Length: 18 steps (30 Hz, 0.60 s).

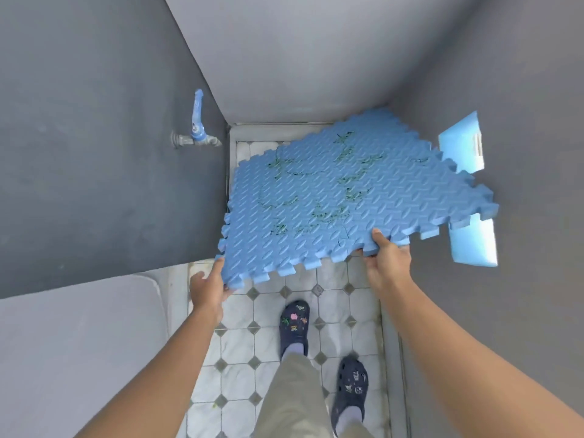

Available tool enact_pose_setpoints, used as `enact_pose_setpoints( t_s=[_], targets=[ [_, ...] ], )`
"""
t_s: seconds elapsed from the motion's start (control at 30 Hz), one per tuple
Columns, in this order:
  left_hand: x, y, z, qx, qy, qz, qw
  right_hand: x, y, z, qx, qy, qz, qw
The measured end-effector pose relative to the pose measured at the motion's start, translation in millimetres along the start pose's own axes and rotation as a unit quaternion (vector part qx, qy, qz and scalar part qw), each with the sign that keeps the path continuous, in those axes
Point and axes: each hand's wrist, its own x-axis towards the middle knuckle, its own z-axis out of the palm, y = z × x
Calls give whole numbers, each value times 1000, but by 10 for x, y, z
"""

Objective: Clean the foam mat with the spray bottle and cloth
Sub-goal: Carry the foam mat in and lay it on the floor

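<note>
I observe the blue foam mat held above the tiled floor, between grey walls. Its patterned top faces up and bears green scribbled marks. The left hand grips the near left corner, fingers curled at the edge. The right hand pinches the near edge, thumb on top, fingers beneath. A blue-handled tap projects from the left wall.

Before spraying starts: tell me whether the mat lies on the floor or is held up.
Held up: left hand and right hand grip the mat by its near edge, floor showing beneath.
</note>
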Motion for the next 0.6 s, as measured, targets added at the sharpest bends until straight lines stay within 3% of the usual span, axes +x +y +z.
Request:
enact_pose_setpoints(
  t_s=[0.07, 0.13, 0.27, 0.6],
  targets=[
    [5, -89, 129, -118, -97, -74, 985, 181, 187, 30, 25, 20, 27, 999],
    [4, -98, 288, -164, -135, -63, 975, 346, 387, 1, 55, 30, 56, 996],
    [288, 106, 524, -209, -134, -14, 969, 655, 614, 30, 84, 29, 93, 992],
    [724, -116, 527, -162, -119, -10, 980, 904, 1040, -180, 79, 45, 137, 986]
  ],
)
